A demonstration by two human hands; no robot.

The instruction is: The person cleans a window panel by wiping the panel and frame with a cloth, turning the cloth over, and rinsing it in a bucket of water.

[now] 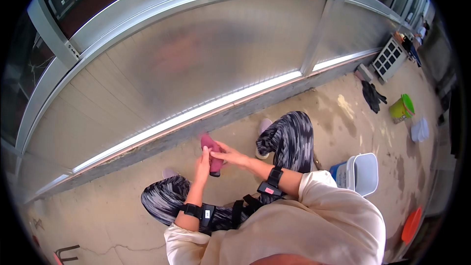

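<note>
Both hands meet in front of my bent knees, around a dark pink, elongated thing point(209, 143) that looks soft, like cloth. A black piece shows at its near end; whether it is part of the same thing I cannot tell. My left hand point(201, 163) is closed on its left side, thumb up. From the right, my right hand point(228, 156) grips it with the fingers bent across its middle. The thing is held tilted above the concrete floor point(117, 206), near the foot of the panelled wall point(186, 59).
A low ledge point(162, 142) runs along the wall. To my right stands a white and blue bucket point(349, 174). Farther off are a green bucket point(401, 109), a pale tub point(420, 131), dark gloves or cloth point(373, 97), a grey lattice block point(390, 59) and an orange basin point(411, 225).
</note>
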